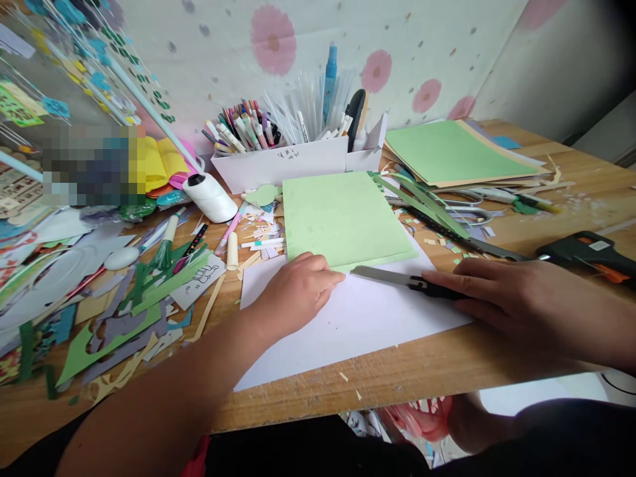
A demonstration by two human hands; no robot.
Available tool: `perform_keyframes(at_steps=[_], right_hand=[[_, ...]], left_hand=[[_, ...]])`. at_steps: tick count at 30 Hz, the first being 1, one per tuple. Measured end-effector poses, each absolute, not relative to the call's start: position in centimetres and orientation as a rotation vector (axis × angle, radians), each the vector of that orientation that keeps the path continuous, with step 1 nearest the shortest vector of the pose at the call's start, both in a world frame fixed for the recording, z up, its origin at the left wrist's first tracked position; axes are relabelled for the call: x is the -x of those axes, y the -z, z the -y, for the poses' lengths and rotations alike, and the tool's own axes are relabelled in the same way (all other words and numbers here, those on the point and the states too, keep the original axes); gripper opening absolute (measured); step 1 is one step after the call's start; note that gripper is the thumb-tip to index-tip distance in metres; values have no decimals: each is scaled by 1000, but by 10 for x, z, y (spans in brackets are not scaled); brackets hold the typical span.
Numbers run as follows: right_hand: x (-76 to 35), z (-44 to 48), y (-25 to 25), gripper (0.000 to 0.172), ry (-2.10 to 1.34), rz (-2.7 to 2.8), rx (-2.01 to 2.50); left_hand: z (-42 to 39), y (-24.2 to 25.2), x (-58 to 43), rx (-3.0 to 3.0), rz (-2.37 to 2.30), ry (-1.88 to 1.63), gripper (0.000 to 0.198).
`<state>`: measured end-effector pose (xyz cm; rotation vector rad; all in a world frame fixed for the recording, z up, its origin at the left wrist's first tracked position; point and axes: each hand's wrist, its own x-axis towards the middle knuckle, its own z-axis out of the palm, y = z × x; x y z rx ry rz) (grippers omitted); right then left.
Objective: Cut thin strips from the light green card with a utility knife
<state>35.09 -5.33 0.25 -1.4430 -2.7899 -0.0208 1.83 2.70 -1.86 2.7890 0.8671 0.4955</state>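
Note:
A sheet of light green paper (342,215) lies on white paper (322,351), with a narrow strip folded along its near edge. My left hand (301,291) is closed, thumb and fingertips together at that near edge. In my right hand (501,295) is a black-handled utility knife (385,275). Its long blade is out, resting low over the white paper and pointing left towards my left fingertips, just below the green edge. My right palm and the far end of the handle are partly hidden.
Paper scraps (124,331) and pens cover the left side. A white thread spool (211,197) stands behind them. At the back is a white box (283,162) of pens. A black glue gun (586,255), scissors (464,212) and stacked coloured paper (457,152) lie right.

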Motion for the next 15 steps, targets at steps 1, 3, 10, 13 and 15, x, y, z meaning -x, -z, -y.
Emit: perform_keyframes(at_steps=[1,3,10,13,15], right_hand=[[-353,53,-4,50,-14,2763,1491],[-355,54,-7,50,-83,2708,1550],[-346,58,13,52,-136,2618,1383],[-344,58,19,53,-102,2614,1373],[-344,58,18,51,-40,2601,1338]], left_hand=[[-26,17,-19,-2824,-860,-457,25],[-24,14,-19,-2903,-841,-393,25],[-26,13,-15,-2930,-742,-453,26],[-28,13,-15,-2854,-712,-522,24],[-29,13,-14,-2827,-701,-548,21]])
